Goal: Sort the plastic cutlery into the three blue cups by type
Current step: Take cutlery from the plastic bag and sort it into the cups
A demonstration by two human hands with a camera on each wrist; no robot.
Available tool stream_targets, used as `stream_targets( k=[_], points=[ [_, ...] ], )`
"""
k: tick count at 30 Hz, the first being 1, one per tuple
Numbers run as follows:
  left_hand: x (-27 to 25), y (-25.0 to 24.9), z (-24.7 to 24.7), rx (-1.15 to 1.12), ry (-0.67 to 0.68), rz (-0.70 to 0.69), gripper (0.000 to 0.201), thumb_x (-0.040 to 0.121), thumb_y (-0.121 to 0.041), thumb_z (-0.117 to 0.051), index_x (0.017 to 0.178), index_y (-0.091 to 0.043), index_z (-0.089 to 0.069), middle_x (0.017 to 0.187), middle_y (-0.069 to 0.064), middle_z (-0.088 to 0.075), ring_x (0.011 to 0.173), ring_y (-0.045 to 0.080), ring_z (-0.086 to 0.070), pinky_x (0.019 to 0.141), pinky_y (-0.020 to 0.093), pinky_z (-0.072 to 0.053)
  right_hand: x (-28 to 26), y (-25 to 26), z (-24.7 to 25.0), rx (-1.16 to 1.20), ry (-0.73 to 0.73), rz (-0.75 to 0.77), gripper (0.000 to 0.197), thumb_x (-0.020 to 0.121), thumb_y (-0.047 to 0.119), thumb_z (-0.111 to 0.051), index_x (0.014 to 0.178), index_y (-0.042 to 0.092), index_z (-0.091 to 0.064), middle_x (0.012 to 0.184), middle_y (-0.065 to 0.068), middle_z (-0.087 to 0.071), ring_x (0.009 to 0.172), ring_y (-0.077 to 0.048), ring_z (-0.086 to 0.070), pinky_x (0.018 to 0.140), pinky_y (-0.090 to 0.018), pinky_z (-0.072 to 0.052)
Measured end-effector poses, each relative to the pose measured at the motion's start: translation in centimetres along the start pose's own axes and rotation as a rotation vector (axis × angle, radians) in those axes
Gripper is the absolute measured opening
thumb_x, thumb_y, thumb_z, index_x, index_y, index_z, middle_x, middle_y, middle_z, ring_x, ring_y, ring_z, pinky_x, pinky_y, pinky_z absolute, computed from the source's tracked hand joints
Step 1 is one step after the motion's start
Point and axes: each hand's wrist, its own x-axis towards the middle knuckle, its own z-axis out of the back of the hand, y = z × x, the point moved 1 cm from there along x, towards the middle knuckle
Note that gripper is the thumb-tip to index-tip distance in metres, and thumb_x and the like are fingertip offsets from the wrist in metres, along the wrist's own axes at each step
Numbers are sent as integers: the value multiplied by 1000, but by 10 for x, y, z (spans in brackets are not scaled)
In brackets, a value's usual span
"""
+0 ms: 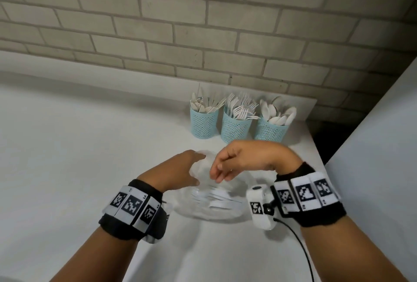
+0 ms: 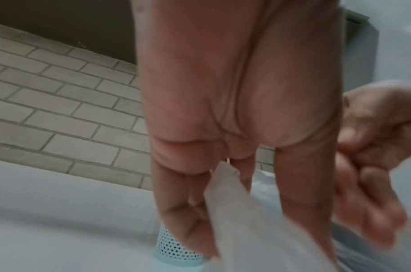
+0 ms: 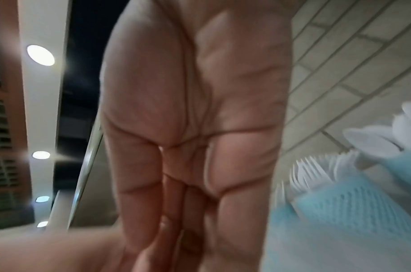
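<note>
Clear plastic bag (image 1: 203, 205) lies on white bench (image 1: 67, 146) under both hands, few white cutlery pieces (image 1: 216, 198) inside, just below fingers. Left hand (image 1: 178, 173) holds bag's upper edge, fingers (image 2: 183, 211) straight with film between them and thumb. Right hand (image 1: 243, 159) hovers over bag mouth, fingers (image 1: 220, 172) loosely curled downward, nothing visible in them. Beyond fingers, three blue cups in row by brick wall (image 1: 158, 33): knives cup (image 1: 204, 121), forks cup (image 1: 235, 124), spoons cup (image 1: 272, 129).
</note>
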Motion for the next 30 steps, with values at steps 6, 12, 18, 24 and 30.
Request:
stream_targets(
  k=[6,12,18,24,30],
  points=[
    [-5,0,-8,-22,-23,-52,81,78,-6,-69,145,-25,-27,138,-2,-38,97,10,-48,84,15,-39,39,-26,-41,-600,-94,-168,44,92,17,-47,136,13,-44,136,-5,-51,121,-22,-49,100,-31,-39],
    [-10,-5,-7,-26,-24,-92,75,82,-2,-60,145,-25,-27,140,-3,-37,98,7,-44,81,9,-29,53,-47,-55,-631,-203,-203,40,87,27,-59,122,9,-49,119,-10,-56,105,-26,-55,85,-33,-44],
    [-11,-6,-4,-38,-50,-100,73,83,-3,-58,145,-26,-28,143,-2,-37,124,13,-42,88,9,-30,58,-54,-60,-740,-270,-171,38,85,33,-62,113,10,-51,112,-9,-58,101,-27,-56,75,-31,-39],
    [-11,-6,-2,-45,-59,-98,73,82,-2,-60,144,-27,-30,140,-1,-40,123,13,-44,89,10,-30,54,-54,-57,-725,-323,-108,11,88,24,-58,89,14,-53,102,-8,-63,93,-27,-59,69,-30,-40],
    [-11,-7,-3,-55,-66,-93,71,81,-4,-60,143,-26,-32,138,0,-42,122,13,-44,91,12,-31,46,-49,-48,-684,-327,-103,7,83,15,-62,85,8,-61,90,-9,-65,81,-25,-58,64,-28,-41]
  ],
)
